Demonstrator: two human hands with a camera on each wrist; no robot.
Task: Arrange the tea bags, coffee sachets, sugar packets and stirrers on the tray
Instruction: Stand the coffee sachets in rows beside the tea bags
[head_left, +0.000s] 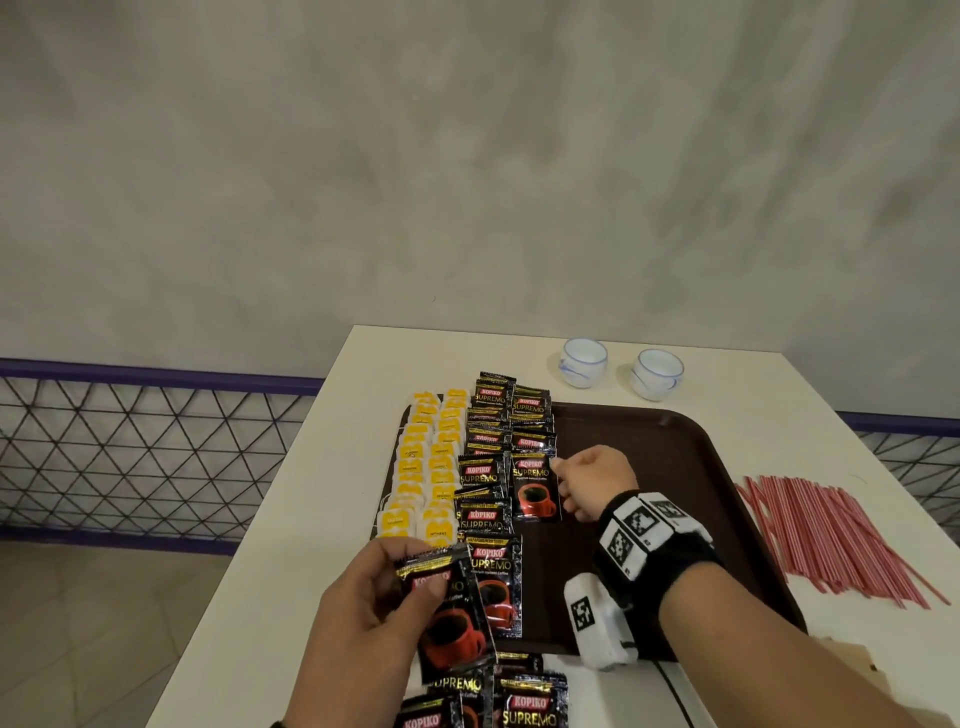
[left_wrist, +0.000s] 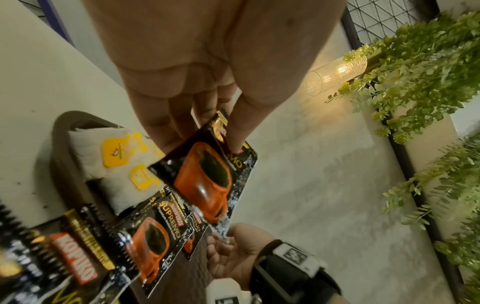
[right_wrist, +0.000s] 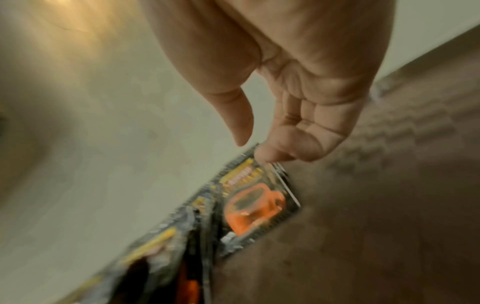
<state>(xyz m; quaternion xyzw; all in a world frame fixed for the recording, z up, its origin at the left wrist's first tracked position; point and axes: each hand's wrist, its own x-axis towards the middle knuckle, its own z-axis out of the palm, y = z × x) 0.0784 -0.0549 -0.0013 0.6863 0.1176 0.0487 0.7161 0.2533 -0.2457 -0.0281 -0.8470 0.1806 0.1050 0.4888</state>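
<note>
Pinching coffee sachet (head_left: 451, 613), left hand (head_left: 363, 618); right fingers (right_wrist: 267, 154) touching tray sachet (head_left: 535, 486).

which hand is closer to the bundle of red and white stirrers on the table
Right. The right hand is over the brown tray, beside the stirrers. The left hand is beyond the tray's far side, holding a black coffee sachet.

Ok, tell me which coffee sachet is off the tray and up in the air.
The Kopiko sachet pinched in the left hand; the others lie flat.

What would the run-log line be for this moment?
step: laying coffee sachets | left hand: holds a coffee sachet | right hand: fingertip on tray sachet | stirrers: off tray
</note>
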